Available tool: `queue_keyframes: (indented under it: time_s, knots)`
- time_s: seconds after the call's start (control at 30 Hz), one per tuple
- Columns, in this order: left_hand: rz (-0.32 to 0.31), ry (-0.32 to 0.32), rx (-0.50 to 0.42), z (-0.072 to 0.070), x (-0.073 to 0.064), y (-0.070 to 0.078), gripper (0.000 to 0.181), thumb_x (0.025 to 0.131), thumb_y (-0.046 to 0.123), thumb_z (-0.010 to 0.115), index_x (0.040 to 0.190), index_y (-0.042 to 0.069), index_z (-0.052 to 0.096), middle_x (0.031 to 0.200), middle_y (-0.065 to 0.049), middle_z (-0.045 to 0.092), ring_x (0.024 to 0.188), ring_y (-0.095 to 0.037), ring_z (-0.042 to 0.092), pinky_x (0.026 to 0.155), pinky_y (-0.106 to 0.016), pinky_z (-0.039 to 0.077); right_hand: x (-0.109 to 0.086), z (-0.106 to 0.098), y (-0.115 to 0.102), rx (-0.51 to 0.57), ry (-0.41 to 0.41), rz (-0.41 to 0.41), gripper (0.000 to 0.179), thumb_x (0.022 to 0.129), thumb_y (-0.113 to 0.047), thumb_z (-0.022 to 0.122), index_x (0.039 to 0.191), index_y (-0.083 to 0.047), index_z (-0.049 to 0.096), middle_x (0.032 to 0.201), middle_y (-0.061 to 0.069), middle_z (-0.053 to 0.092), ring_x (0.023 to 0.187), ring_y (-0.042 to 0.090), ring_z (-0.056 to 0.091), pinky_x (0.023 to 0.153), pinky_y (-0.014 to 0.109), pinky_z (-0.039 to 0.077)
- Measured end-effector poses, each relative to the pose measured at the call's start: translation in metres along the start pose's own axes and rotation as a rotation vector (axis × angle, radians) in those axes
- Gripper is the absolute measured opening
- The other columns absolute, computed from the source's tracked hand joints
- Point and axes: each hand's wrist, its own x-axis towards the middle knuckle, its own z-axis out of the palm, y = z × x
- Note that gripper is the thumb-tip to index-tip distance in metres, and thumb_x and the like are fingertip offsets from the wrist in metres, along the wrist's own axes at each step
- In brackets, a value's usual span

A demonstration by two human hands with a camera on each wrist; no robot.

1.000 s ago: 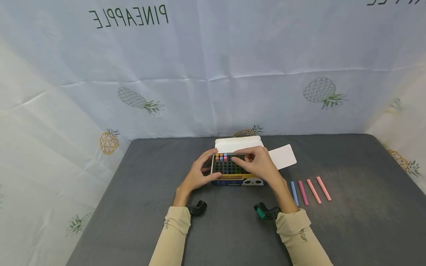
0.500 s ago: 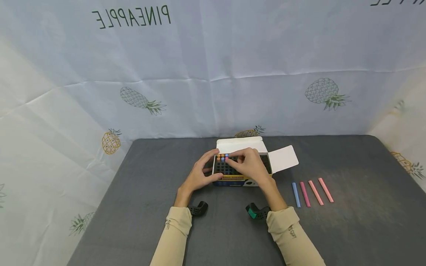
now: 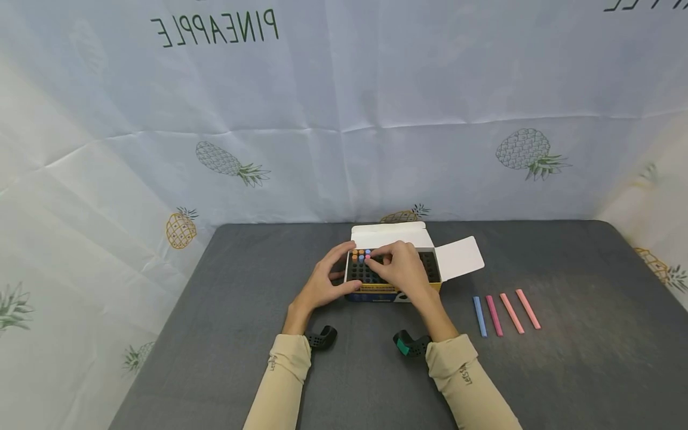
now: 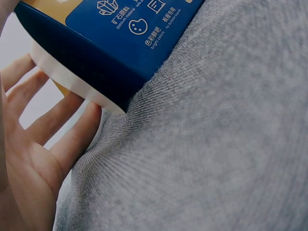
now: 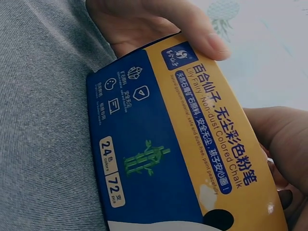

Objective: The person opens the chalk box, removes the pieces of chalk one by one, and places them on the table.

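A blue and yellow chalk box (image 3: 371, 297) stands with its lid raised, its black holder of round holes (image 3: 356, 273) showing inside. Orange and blue chalk ends fill a few holes at the back left. My left hand (image 3: 317, 286) grips the left end of the box, thumb along the front and fingers behind; in the left wrist view its fingertips touch the white edge of the side flap (image 4: 77, 86). Over the holder, my right hand (image 3: 400, 267) pinches at the top of a pink chalk stick (image 3: 368, 257) with thumb and forefinger.
Right of the box lie a blue chalk stick (image 3: 480, 316), a magenta one (image 3: 494, 315) and two pink ones, side by side on the grey table (image 3: 580, 358). An open white flap (image 3: 459, 257) juts from the box's right end. A white pineapple-print curtain (image 3: 301, 179) hangs behind.
My right hand has moved left over the holder, from its middle to the pink chalk stick, uncovering the right-hand holes. The left hand keeps its hold on the box.
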Motion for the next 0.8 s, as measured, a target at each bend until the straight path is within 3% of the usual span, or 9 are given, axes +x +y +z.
queue_keyframes:
  time_s: [0.17,0.4,0.57,0.8]
  knots:
    - [-0.011,-0.010,-0.002,-0.0004,0.0002,-0.0003,0.077,0.089,0.013,0.077,0.156,0.004,0.040,0.165,-0.018,0.033,0.142,-0.047,0.046,0.101,-0.064,0.053,-0.0014,0.0031,0.0001,-0.017,0.017,-0.004,0.021,0.091,-0.021,0.079,0.104,-0.006,0.082,0.046,-0.005,0.038,0.039,0.008,0.027,0.041,0.019,0.020]
    - [0.000,-0.006,-0.009,0.0006,-0.0019,-0.0014,0.080,0.090,0.016,0.078,0.159,0.016,0.039,0.167,-0.010,0.033,0.144,-0.042,0.046,0.102,-0.062,0.054,-0.0025,0.0049,0.0014,0.014,0.092,-0.060,0.018,0.092,-0.021,0.077,0.103,-0.007,0.083,0.047,-0.003,0.043,0.040,0.007,0.030,0.042,0.020,0.020]
    - [0.019,0.002,-0.012,-0.0006,-0.0020,-0.0025,0.077,0.091,0.029,0.079,0.157,0.020,0.041,0.165,-0.006,0.036,0.143,-0.040,0.047,0.101,-0.060,0.055,-0.0003,0.0048,0.0004,0.086,0.145,-0.093,0.018,0.092,-0.020,0.077,0.103,-0.007,0.083,0.048,0.002,0.048,0.041,0.008,0.032,0.042,0.020,0.021]
    - [0.031,0.000,0.002,0.0002,-0.0018,-0.0014,0.078,0.092,0.046,0.075,0.158,0.020,0.041,0.165,-0.006,0.035,0.143,-0.040,0.048,0.101,-0.057,0.056,0.0026,0.0050,-0.0021,0.068,0.115,-0.068,0.022,0.092,-0.022,0.077,0.107,-0.006,0.082,0.049,0.001,0.048,0.040,0.006,0.030,0.042,0.020,0.021]
